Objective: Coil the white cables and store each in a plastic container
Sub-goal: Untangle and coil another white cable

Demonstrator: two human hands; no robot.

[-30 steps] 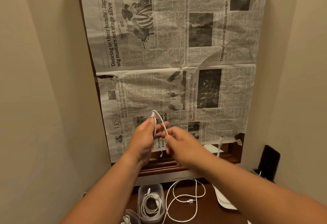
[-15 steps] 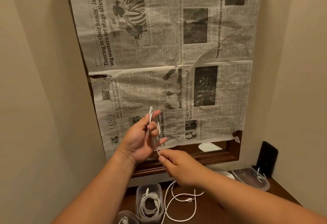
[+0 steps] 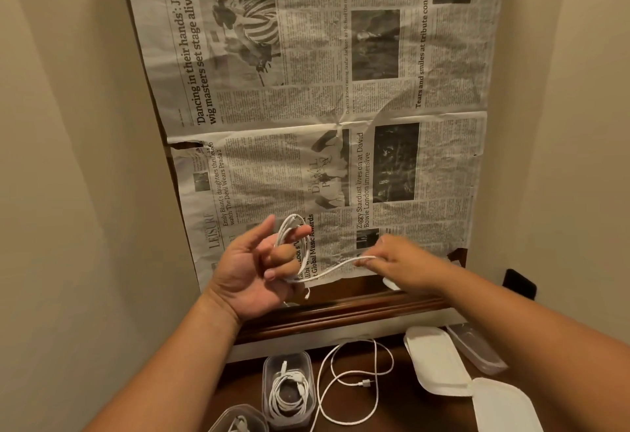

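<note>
My left hand is raised palm up in front of the newspaper, with a white cable looped in several turns around its fingers. My right hand, blurred, pinches the free stretch of that cable and holds it out to the right. Below on the dark wooden surface a clear plastic container holds a coiled white cable. A second container at the bottom edge also has a cable in it. A loose white cable lies uncoiled beside them.
Newspaper sheets cover the wall ahead. White lids and another clear container lie at the right on the wooden surface. A dark object leans at the right wall. Beige walls close in on both sides.
My right hand moved from below the left hand out to the right, drawing the cable taut. More turns now sit on the left fingers. The view dropped, showing more of the surface.
</note>
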